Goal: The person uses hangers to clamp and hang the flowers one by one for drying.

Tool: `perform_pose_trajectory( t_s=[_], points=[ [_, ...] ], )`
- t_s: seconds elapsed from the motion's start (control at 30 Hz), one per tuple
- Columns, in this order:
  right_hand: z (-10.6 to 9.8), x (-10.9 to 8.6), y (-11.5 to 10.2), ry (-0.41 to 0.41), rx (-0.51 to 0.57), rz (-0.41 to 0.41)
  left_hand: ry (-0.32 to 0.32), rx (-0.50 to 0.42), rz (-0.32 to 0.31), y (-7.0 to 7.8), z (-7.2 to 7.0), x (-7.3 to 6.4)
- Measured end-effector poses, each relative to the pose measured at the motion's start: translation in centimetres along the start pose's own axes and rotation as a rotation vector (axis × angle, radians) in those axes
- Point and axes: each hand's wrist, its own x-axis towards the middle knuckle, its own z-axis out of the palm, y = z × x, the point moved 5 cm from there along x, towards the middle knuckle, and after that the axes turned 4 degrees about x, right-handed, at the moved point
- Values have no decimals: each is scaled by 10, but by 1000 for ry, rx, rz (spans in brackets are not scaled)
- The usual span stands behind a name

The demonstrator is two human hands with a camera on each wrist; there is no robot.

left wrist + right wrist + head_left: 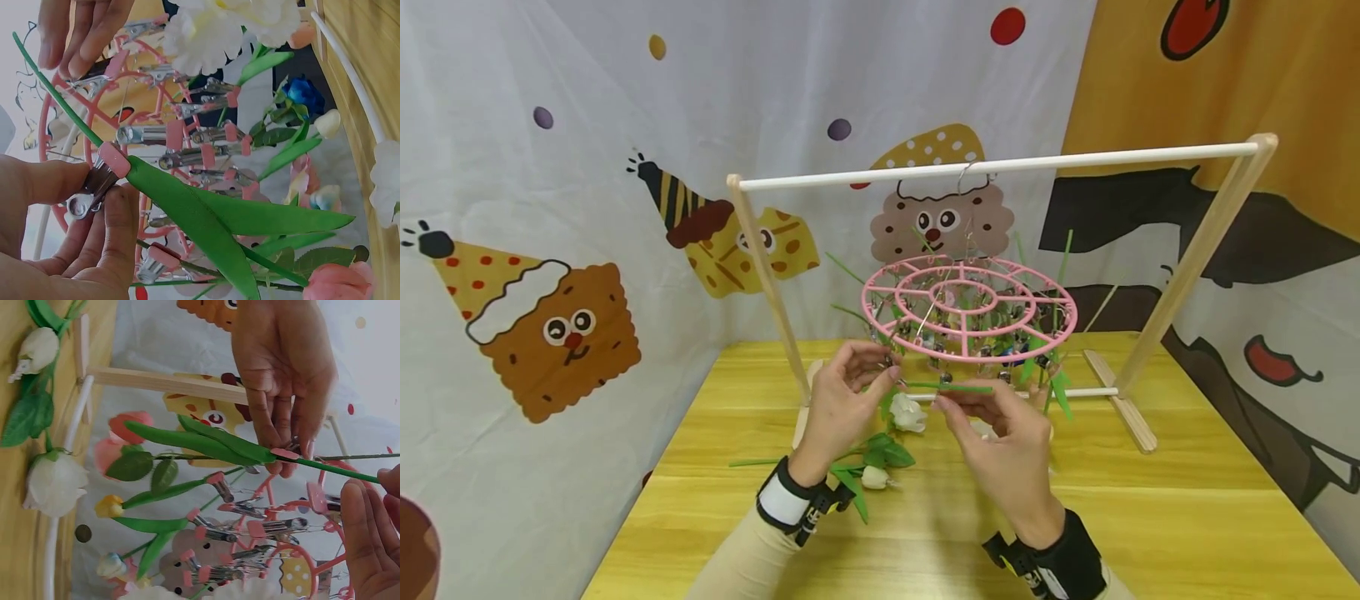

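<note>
In the head view my left hand (pixel 846 404) is at the near left edge of a round pink clip hanger (pixel 964 357). Thumb and fingers pinch a metal clip (pixel 100 178) with pink tips. That clip crosses the green stem of a pink tulip (pixel 337 284), just above its long green leaves (pixel 194 212). The bare stem end (pixel 56 94) points toward my right hand (pixel 1007 442). Fingertips of the right hand are right at the stem, thumb and fingers slightly bent, and the whole stem end shows uncovered in the left wrist view. Another clip (pixel 317 495) overlaps the right fingers.
The hanger hooks onto a white rod (pixel 865 173) between wooden posts (pixel 1195 242). Several flowers hang clipped beneath it, including a blue one (pixel 303 94) and a yellow one (pixel 109 506). White flowers (pixel 874 477) with leaves lie on the wooden table (pixel 715 517). A printed curtain (pixel 587 167) stands behind.
</note>
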Motion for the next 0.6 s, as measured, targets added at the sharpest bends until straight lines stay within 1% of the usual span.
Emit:
perform_pose_trajectory(
  t_s=[0.1,0.23,0.33,0.4,0.6],
  points=[
    [3,-8,2,-42,12,-20,13,-1,-9,-3,-3,2],
    [7,-18,5,-100,17,-3,33,18,-25,-5,-8,5],
    [9,-25,9,-135,3,29,44,21,-38,-8,-11,7],
    [11,-29,10,-158,-8,35,51,19,-42,-10,-13,9],
    [18,-41,12,-230,-47,22,69,14,-48,-16,-19,16]
  ],
)
